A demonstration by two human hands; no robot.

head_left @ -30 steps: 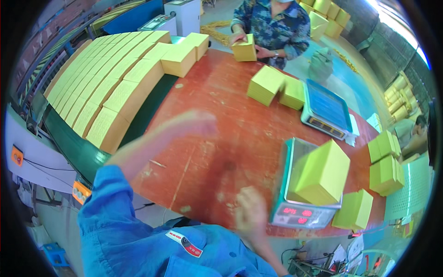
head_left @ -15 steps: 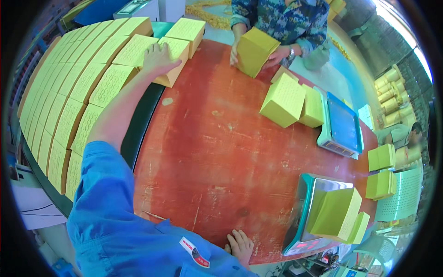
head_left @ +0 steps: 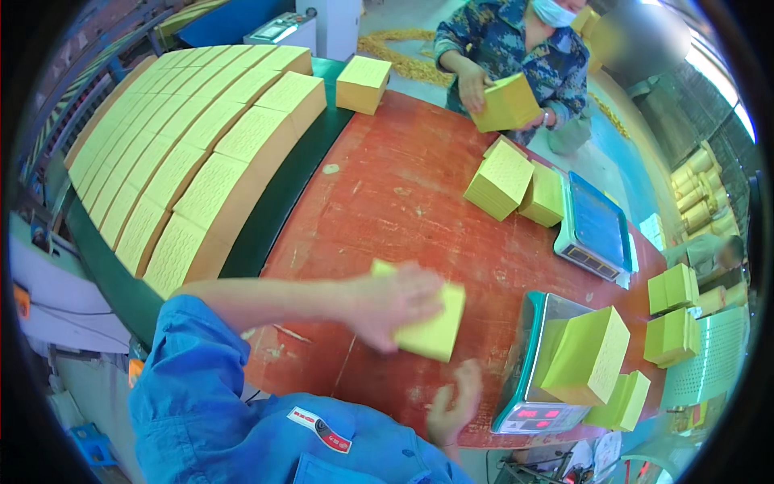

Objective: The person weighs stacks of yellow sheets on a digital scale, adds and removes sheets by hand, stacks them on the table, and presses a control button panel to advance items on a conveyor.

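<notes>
My left hand [head_left: 395, 308], smeared by motion, lies over a stack of yellow paper [head_left: 442, 332] above the red table's near half. Its fingers spread across the top of the stack and grip it; part of the stack is hidden beneath them. Close by, at the table's near edge, my right hand [head_left: 453, 405] is raised with its fingers apart and nothing in it. To its right stands a teal-edged scale [head_left: 524, 347] with a lit red display. A tilted yellow paper stack [head_left: 592, 355] rests on the scale, with a smaller stack [head_left: 622, 402] beside it.
Rows of yellow paper stacks [head_left: 189, 157] fill the left, along a dark green belt [head_left: 318, 161]. One stack [head_left: 363, 83] sits apart at the far end. Across the table, a masked person [head_left: 516, 48] holds a stack [head_left: 508, 103]. A blue-topped scale [head_left: 598, 218] stands beside more stacks [head_left: 501, 177].
My left hand has come from the belt's far end toward me and right, bringing a paper stack over the table. My right hand has lifted from the table edge. The other person's stack has shifted right.
</notes>
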